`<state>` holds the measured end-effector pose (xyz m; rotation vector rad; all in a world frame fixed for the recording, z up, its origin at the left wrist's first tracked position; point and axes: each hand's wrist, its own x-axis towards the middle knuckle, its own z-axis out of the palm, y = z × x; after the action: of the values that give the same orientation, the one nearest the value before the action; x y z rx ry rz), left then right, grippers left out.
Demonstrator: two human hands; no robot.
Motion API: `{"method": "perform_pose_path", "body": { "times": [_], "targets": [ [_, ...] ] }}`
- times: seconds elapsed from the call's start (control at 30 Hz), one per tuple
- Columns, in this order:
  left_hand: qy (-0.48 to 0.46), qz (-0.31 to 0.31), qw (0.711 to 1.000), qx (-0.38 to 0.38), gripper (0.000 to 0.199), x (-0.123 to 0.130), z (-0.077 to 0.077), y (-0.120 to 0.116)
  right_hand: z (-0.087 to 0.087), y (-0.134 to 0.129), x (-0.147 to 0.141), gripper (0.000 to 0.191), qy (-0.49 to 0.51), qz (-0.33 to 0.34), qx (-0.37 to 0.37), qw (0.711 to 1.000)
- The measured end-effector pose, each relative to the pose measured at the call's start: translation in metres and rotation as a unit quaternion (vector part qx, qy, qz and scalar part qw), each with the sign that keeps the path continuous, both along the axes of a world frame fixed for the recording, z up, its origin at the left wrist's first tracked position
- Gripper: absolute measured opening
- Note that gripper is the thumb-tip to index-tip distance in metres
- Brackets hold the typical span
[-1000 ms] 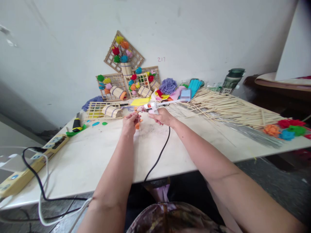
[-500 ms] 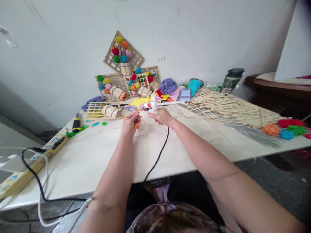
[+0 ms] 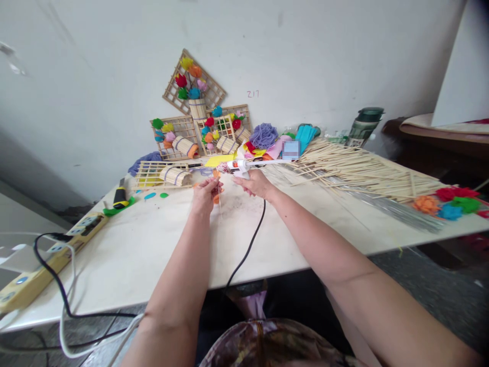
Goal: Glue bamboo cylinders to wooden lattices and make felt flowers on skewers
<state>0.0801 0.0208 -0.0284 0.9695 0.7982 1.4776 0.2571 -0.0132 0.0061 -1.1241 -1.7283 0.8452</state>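
My right hand [image 3: 256, 184] is closed round the handle of a white glue gun [image 3: 240, 164], whose nozzle end points left and whose black cord hangs down over the table. My left hand [image 3: 207, 191] pinches a thin wire [image 3: 220, 204] that hangs down below the fingers. Orange petal pieces [image 3: 216, 198] show just beside the left fingertips. The glue gun's tip is a little above and right of my left fingers.
Flower-decorated stick lattices [image 3: 194, 81] lean on the wall. Purple yarn [image 3: 263, 135], thin wooden sticks [image 3: 367, 163] and a dark green bottle [image 3: 367, 125] stand behind and right. A cutter [image 3: 120, 197] and power strip [image 3: 53, 260] are at left.
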Motion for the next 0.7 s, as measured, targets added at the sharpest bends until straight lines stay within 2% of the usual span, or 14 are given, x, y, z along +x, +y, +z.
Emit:
{"method": "perform_pose_path", "body": {
  "times": [0.3,0.7],
  "targets": [
    [-0.006,-0.005,1.0,-0.012,0.021,0.0013,0.0062,-0.005,0.0042,-0.0033,0.001,0.037,0.003,0.006,-0.001,1.0],
    [-0.03,0.013,0.999,-0.02,0.016,-0.0008,0.0035,-0.0008,-0.0007,-0.0008,0.0004,0.031,-0.023,0.03,-0.013,0.999]
  ]
}}
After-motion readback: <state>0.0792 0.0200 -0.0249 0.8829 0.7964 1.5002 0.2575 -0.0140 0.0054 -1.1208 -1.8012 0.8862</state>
